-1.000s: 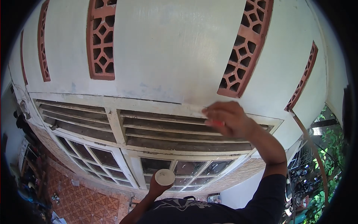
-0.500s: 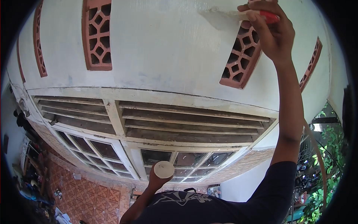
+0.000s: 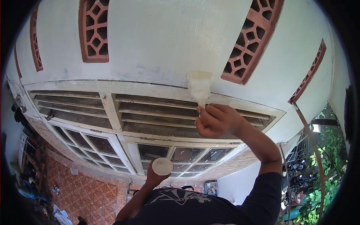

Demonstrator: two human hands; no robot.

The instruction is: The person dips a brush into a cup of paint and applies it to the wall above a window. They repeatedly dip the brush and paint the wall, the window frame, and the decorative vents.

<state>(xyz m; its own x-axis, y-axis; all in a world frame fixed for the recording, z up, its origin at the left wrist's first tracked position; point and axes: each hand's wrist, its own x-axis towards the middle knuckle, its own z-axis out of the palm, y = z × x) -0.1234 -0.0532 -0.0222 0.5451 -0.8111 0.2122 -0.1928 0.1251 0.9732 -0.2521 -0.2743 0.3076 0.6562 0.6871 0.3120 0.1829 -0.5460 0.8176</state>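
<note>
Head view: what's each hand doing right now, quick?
Left hand: closed around the white cup.
Right hand: closed on the handle of the paintbrush, bristles pointing up.

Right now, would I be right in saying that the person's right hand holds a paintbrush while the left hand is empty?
Not quite: the head view shows the left hand holding a round white container. The right hand does hold a paintbrush.

Wall (image 3: 165,41) smooth, partly glossy; shirt (image 3: 225,213) matt cloth.
</note>
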